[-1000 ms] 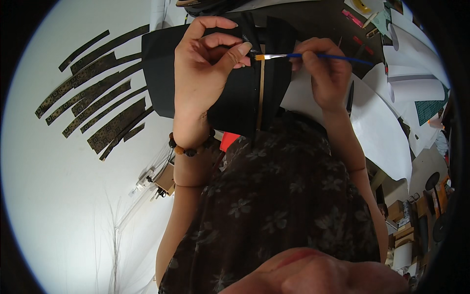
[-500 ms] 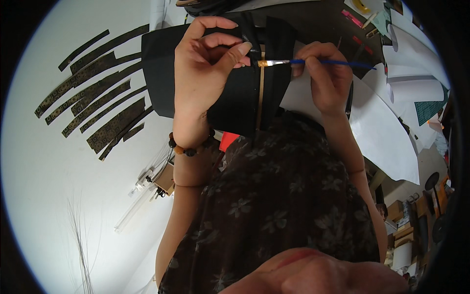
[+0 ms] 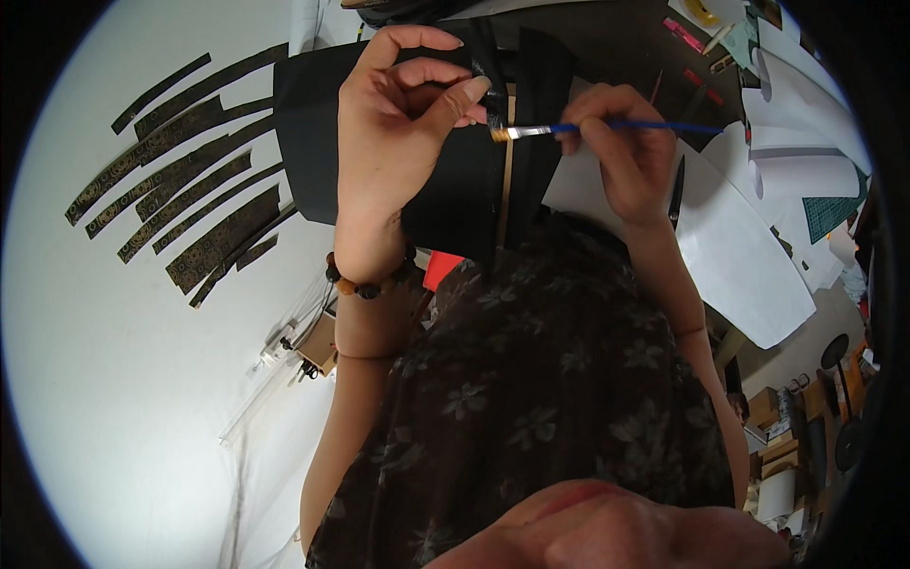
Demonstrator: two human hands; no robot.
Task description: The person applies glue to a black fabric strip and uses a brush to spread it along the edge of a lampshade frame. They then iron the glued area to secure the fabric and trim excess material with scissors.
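A slim paintbrush with a blue handle and pale bristles is pinched in my right hand. Its bristles lie at the lower end of a narrow, shiny black strip. My left hand pinches this strip between thumb and fingers, with the other fingers curled above. Beneath both is a large black sheet, and a thin light-brown strip runs lengthwise beside the brush tip. Whether the bristles touch the black strip or hover just over it, I cannot tell.
Several dark patterned strips hang fanned out on the white surface at left. To the right lie white paper sheets, a paper roll, a green cutting mat and a pink tool. A red piece shows near my lap.
The brush tip has moved slightly down along the black strip, toward me, and my right hand has shifted a little left with it. My left hand keeps almost the same place.
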